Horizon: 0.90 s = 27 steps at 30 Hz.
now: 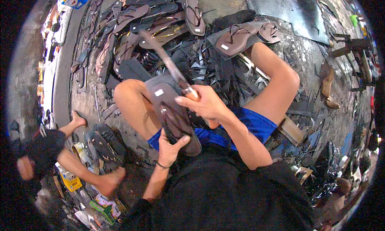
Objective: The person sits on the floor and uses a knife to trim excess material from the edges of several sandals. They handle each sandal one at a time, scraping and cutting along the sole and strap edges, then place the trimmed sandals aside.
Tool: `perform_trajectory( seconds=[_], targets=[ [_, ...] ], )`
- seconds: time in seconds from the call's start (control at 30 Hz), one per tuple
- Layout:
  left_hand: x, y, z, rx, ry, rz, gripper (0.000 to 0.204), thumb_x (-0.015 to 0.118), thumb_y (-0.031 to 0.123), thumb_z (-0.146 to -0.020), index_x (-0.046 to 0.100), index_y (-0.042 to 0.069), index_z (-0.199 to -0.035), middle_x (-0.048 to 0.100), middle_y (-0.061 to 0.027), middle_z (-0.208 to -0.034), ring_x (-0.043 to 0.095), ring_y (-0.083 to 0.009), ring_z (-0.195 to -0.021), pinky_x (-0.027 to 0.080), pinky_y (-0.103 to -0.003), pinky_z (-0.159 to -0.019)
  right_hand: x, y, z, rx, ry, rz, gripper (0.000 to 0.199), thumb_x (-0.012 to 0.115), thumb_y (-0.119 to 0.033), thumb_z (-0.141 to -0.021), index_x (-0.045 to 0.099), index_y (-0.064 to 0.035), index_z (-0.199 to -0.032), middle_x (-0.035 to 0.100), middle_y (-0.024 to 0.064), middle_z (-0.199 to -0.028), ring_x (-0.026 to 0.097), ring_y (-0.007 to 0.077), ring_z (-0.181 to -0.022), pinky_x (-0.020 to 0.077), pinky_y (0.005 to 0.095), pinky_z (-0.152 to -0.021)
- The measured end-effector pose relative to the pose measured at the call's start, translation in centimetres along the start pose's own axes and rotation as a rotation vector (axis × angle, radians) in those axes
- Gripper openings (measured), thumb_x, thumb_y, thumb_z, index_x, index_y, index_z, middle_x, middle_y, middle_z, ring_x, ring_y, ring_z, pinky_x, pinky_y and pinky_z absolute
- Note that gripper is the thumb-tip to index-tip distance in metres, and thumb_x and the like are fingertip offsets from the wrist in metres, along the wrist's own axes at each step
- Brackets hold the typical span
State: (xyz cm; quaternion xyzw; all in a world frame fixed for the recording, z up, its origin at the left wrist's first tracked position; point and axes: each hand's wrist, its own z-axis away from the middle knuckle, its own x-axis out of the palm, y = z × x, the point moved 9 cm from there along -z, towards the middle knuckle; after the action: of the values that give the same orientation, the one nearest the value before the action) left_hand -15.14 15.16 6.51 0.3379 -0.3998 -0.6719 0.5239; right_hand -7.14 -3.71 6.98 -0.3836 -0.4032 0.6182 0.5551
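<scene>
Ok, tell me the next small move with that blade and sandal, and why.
Probably draw the long blade along the brown sandal's edge. The right hand grips its handle right over the sole, the left hand clamps the heel end, and cut strips already litter the floor ahead.

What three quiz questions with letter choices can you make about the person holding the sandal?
1. Where does the brown sandal rest?
A. on the person's lap
B. on a shelf
C. in a box

2. What colour are the shorts?
A. red
B. blue
C. white

3. What does the right hand do?
A. lies open and flat
B. grips a long tool
C. holds a cup

Answers: 1 A, the sandal lies between the knees, steadied by the left hand. 2 B, blue cloth shows on the thigh. 3 B, its fingers close round the tool's handle.
</scene>
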Motion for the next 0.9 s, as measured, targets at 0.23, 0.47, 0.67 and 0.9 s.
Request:
perform_trajectory(
  seconds=[0.23, 0.47, 0.67, 0.9],
  targets=[
    [-2.7, 10.0, -7.6, 0.108, 0.029, 0.276, 0.041, 0.07, 0.025, -0.094, 0.057, -0.002, -0.122, 0.066, -0.0125, -0.116, 0.067, -0.02, -0.1, 0.056, -0.035, -0.088, -0.9, -5.5, 6.3, -0.27, 0.234, -0.201, 0.025, 0.07, -0.017, -0.092, 0.068, 0.0015, -0.109, 0.063, 0.0012, -0.076, 0.052, 0.0067, -0.067, 0.0476, 0.0264, -0.06],
    [-4.9, 11.9, -5.1, -0.084, 0.078, 0.528, 0.04, 0.07, 0.029, -0.093, 0.059, 0.004, -0.123, 0.068, -0.0061, -0.108, 0.068, -0.0174, -0.094, 0.058, -0.033, -0.083, -2.6, -3.0, 15.1, -0.359, 0.148, 0.292, 0.033, 0.076, -0.014, -0.085, 0.07, -0.0054, -0.116, 0.072, 0.0112, -0.097, 0.065, 0.0198, -0.067, 0.0547, 0.0306, -0.065],
    [-4.0, 12.1, -2.9, -0.063, 0.142, 0.304, 0.036, 0.066, 0.025, -0.095, 0.057, 0.003, -0.123, 0.065, -0.0057, -0.111, 0.065, -0.0157, -0.099, 0.053, -0.03, -0.089, -1.8, -2.4, 16.3, -0.388, 0.211, 0.306, 0.032, 0.076, -0.008, -0.083, 0.07, -0.0026, -0.115, 0.07, 0.0123, -0.091, 0.063, 0.0169, -0.066, 0.0515, 0.0278, -0.058],
    [-1.9, 12.3, -3.1, -0.044, -0.017, 0.26, 0.037, 0.066, 0.02, -0.095, 0.053, 0.002, -0.125, 0.065, -0.0071, -0.111, 0.065, -0.0165, -0.098, 0.053, -0.031, -0.089, -1.6, -6.9, 11.7, -0.426, 0.288, 0.391, 0.031, 0.074, -0.014, -0.086, 0.069, -0.0036, -0.115, 0.069, 0.0133, -0.087, 0.064, 0.0214, -0.064, 0.0527, 0.032, -0.058]
  ],
)
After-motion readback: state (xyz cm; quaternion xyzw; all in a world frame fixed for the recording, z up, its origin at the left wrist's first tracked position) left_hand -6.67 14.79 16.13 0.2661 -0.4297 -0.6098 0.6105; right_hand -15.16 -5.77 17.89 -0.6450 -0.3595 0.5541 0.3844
